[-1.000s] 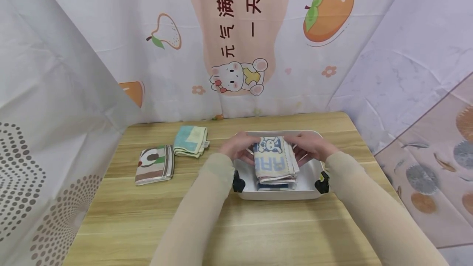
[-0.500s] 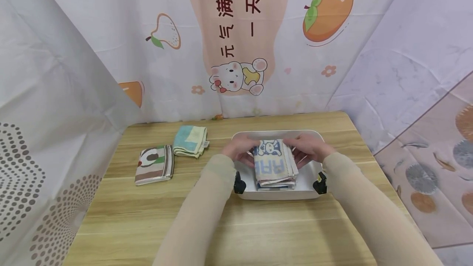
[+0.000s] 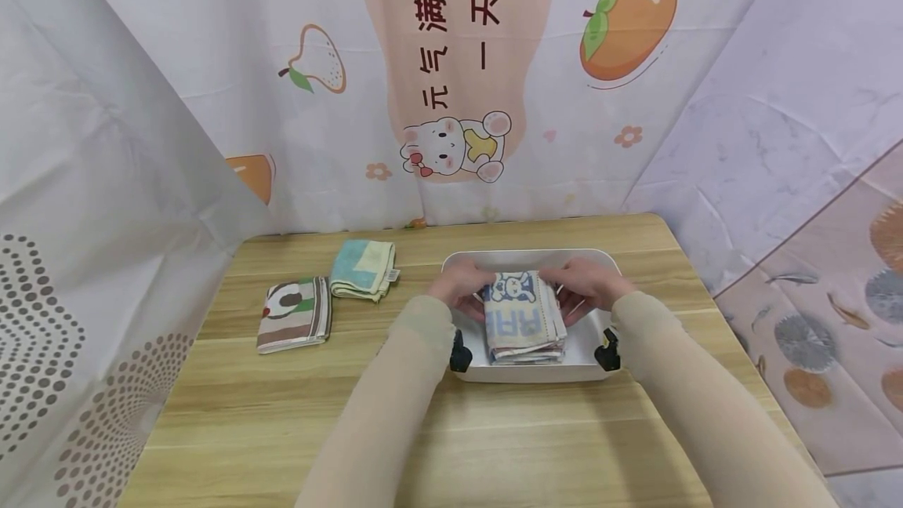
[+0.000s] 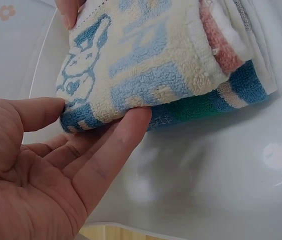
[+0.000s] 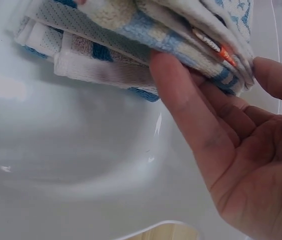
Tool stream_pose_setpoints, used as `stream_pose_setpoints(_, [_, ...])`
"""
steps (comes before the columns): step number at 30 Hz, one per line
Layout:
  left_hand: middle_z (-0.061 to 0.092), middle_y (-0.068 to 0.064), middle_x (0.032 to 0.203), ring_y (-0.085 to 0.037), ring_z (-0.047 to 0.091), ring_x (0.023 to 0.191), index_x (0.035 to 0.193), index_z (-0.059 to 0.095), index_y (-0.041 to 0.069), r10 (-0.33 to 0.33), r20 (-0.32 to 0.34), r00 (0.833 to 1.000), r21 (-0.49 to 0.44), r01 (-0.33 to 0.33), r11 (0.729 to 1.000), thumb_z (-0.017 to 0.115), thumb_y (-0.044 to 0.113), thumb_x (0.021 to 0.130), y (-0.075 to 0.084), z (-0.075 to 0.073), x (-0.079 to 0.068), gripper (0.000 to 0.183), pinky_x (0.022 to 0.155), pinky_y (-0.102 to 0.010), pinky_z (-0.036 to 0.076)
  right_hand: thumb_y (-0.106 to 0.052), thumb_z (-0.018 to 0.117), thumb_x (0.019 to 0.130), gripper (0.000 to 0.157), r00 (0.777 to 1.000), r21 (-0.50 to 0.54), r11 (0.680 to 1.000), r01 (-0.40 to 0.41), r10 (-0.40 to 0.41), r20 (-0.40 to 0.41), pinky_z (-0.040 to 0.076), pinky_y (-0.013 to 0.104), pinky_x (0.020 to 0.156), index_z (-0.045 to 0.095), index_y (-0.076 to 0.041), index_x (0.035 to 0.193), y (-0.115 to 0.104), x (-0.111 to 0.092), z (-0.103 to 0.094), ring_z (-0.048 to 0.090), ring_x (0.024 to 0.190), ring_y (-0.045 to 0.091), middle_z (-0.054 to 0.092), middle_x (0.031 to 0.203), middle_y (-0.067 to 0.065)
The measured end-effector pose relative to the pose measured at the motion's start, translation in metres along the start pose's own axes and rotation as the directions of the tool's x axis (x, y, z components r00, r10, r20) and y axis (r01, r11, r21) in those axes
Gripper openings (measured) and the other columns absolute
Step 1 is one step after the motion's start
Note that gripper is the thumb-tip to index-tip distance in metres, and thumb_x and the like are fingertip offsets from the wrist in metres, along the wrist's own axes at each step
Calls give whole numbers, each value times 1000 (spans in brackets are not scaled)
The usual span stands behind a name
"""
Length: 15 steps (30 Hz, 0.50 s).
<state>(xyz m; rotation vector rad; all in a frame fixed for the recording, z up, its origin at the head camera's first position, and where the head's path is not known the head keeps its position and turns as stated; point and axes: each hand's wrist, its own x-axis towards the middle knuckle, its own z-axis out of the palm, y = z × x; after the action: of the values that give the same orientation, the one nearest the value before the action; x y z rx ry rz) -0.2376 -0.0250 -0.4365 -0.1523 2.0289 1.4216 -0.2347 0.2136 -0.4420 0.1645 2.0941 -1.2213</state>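
A folded cream-and-blue towel (image 3: pixel 524 320) with a rabbit print lies over another folded towel (image 4: pixel 196 109) inside a white tub (image 3: pixel 529 374). My left hand (image 3: pixel 458 288) holds the top towel's left side, its thumb at the far corner and its fingers under the edge in the left wrist view. On the opposite side, my right hand (image 3: pixel 591 282) grips the same towel, fingers beneath and thumb at the far edge. The right wrist view shows the lower towel's white and blue layers (image 5: pixel 101 70) resting on the tub floor.
Left of the tub, a teal-and-yellow folded towel (image 3: pixel 363 269) and a brown striped one (image 3: pixel 295 315) lie on the wooden table (image 3: pixel 296 414). A printed curtain (image 3: pixel 324 139) hangs behind the table's far edge.
Both hands have lowered the rabbit towel and shifted it slightly toward the tub's near side, over the lower towel. The two towels on the left have not moved.
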Motion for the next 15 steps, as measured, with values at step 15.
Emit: stream_pose_setpoints(15, [66, -19, 87, -34, 67, 71, 109, 57, -4, -14, -72, 997, 111, 22, 994, 54, 15, 96, 2, 7, 5, 23, 62, -43, 57, -38, 46, 97, 47, 999, -95, 995, -18, 21, 33, 57, 44, 64, 61, 6, 95, -3, -2, 0, 66, 65, 27, 64, 80, 20])
